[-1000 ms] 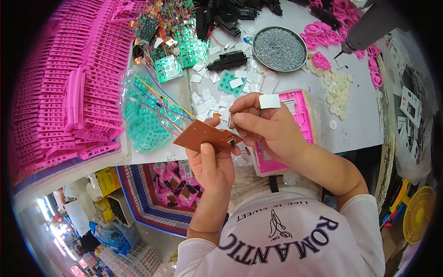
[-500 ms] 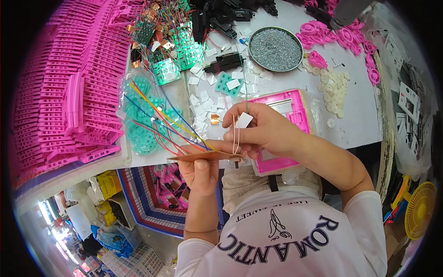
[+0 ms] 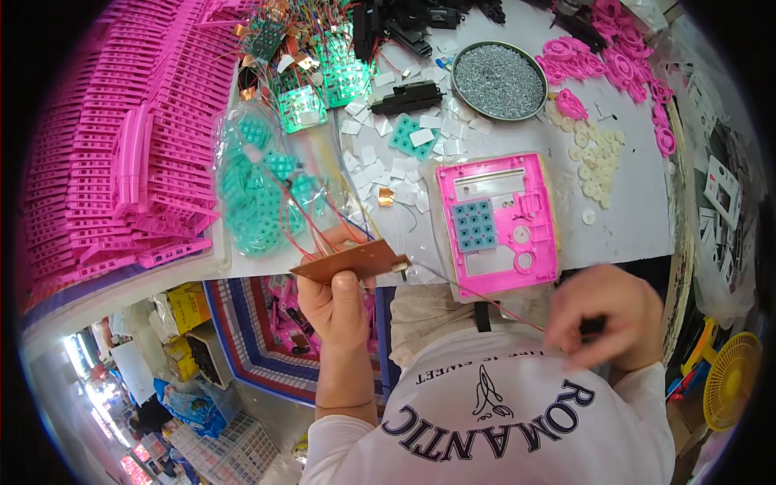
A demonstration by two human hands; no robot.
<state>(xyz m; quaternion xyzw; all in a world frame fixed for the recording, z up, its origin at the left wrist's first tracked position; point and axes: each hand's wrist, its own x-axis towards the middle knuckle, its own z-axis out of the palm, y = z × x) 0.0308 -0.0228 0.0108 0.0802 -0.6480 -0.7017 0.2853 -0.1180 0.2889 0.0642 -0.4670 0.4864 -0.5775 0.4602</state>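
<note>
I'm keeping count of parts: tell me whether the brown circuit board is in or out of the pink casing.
Out: the brown circuit board is held in the left hand, apart from the pink casing.

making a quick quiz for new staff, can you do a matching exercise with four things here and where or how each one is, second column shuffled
1. brown circuit board
2. blue-grey button pad
3. round metal dish
4. yellow fan

A. lying in the pink casing
B. near the right edge of the picture
C. held in the left hand
D. filled with small grey bits

Right pairs: 1-C, 2-A, 3-D, 4-B
</note>
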